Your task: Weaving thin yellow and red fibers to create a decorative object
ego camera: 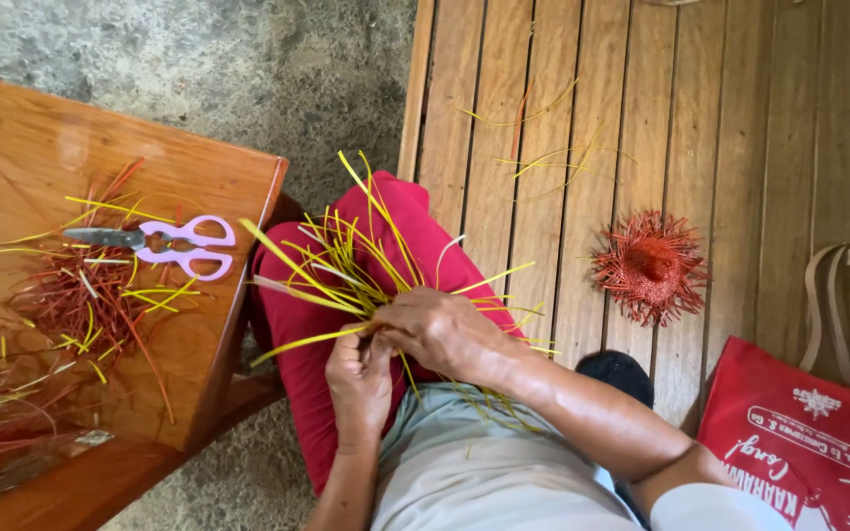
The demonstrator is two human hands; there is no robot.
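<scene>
Head view shows your left hand (359,379) and right hand (440,329) pressed together over your lap, pinching the crossing point of the yellow strips (346,261). They look light, springy and thin, likely to kink, so hold them at that crossing; loose ends fan far and left, toward the tabletop (22,128)

Yellow strips (346,265): thin, stiff, smooth plant-fibre or plastic-like strands with a slight sheen, held in bare left hand (359,379) and right hand (435,329); red woven piece (649,265): same strand material, bristly edge. Scissors (164,243): dull grey metal blades, glossy lilac plastic handles; worktop (41,147): varnished brown wood, smooth and lightly shiny. Bench (641,128): slatted wood, matt and worn; floor (248,69): rough grey concrete; bag (799,442): red matt cloth-like fabric.
</scene>
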